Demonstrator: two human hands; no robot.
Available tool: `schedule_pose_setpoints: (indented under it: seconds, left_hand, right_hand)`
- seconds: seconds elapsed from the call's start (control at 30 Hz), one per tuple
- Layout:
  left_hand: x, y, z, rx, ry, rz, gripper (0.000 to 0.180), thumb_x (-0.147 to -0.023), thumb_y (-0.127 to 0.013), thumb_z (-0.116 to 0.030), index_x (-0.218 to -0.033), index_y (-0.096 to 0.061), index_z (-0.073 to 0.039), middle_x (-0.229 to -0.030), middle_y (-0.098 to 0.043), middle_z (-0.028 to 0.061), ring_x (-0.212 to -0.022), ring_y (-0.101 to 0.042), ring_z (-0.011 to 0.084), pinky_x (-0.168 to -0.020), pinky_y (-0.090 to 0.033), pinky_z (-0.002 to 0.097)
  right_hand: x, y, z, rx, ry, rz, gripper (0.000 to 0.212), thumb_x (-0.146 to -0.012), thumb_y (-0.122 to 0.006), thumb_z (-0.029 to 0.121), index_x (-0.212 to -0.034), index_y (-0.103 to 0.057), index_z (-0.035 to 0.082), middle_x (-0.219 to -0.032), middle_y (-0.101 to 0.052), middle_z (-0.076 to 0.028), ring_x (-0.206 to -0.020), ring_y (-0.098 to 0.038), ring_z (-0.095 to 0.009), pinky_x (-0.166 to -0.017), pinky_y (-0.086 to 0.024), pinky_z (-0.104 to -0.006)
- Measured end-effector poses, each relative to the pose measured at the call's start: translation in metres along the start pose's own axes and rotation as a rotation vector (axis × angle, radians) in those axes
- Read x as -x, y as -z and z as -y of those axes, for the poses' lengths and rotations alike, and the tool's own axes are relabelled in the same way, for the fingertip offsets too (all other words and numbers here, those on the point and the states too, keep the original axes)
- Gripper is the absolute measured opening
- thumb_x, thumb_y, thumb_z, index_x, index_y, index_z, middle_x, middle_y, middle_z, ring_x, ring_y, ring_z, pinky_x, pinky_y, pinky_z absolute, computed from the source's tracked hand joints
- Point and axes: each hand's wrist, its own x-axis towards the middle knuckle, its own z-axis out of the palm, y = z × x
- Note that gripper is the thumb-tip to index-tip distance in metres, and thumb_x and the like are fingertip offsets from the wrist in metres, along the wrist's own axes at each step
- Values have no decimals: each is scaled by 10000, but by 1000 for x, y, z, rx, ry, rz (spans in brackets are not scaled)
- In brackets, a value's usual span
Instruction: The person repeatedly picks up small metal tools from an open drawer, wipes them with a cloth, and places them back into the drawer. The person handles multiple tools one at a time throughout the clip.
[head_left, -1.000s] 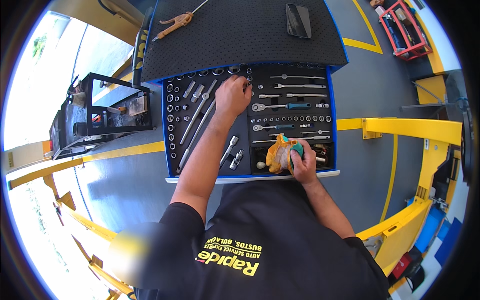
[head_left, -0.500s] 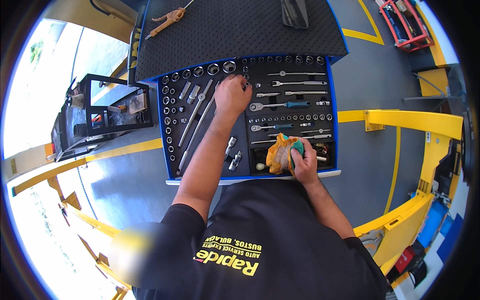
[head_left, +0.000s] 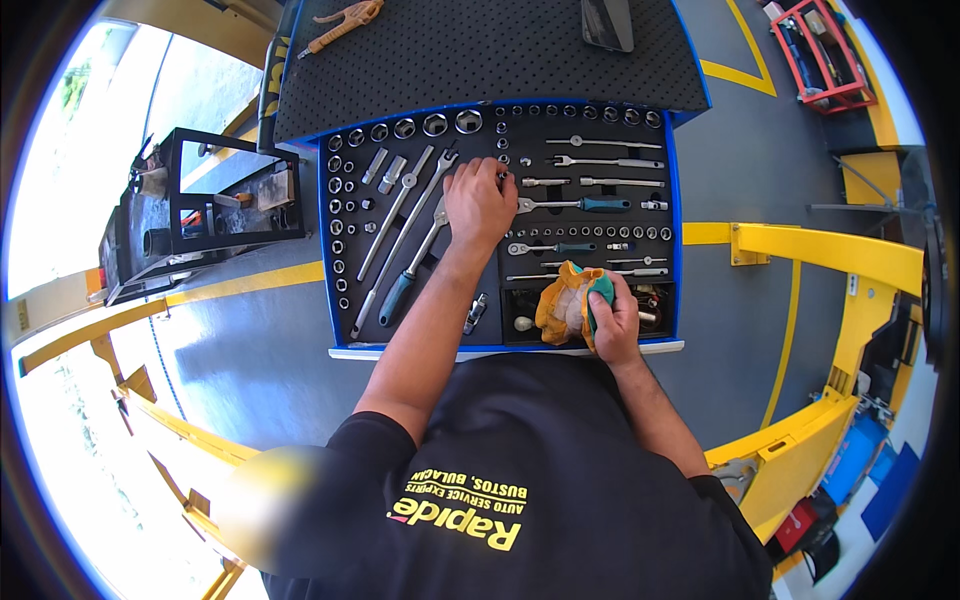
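The head view comes from the left of two fisheye cameras worn side by side on the person's head and looks steeply down, with the black-shirted torso [head_left: 610, 460] close beneath at 6 o'clock and the open drawer [head_left: 481, 146] a little farther off, around the centre. Beyond, the cabinet top [head_left: 450, 75] fills 12 o'clock, while the wide field reaches a distant red rack [head_left: 822, 55] at 2 o'clock and bends straight edges toward its dark rim.

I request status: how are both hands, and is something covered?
Left hand at small sockets, grip unclear. Right hand holding yellow-green glove. Glove partly covering drawer compartment.
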Motion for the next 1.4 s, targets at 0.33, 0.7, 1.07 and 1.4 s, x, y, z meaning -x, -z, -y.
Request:
schedule_pose_setpoints:
  seconds: [0.33,0.7,1.07,1.4]
  left_hand:
    - [-10,9,-9,19,43,-77,274,-777,-793,-257,-942,-667,-79,-878,-643,70,-858,-652,288,-792,-519,432]
    - [7,-8,8,63,-80,-182,136,-828,-767,-196,-856,-682,-94,-808,-628,33,-771,-641,252,-722,-444,413]
    - [7,-12,15,142,-136,-180,63,-843,-734,-119,-883,-700,-84,-789,-627,37,-735,-636,255,-722,-433,405]
    - [7,-9,15,145,-127,-195,89,-836,-750,-139,-883,-705,-80,-789,-620,35,-744,-631,260,-731,-444,408]
  right_hand:
    - [-2,-2,1,-4,-4,8,245,-971,-563,76,-1197,-612,-1,-864,-664,-16,-767,-580,-73,-695,-478,-258]
    - [-2,-1,-4,-37,-44,19,253,-971,-561,70,-1210,-606,-1,-866,-654,-11,-771,-569,-71,-699,-473,-256]
    - [-1,0,-8,-12,-48,19,250,-970,-564,75,-1201,-599,-14,-876,-661,-31,-795,-590,-89,-721,-483,-268]
    - [1,2,-7,-53,-138,81,288,-988,-528,69,-1260,-574,-11,-1127,-647,-51,-993,-580,-105,-902,-466,-268]
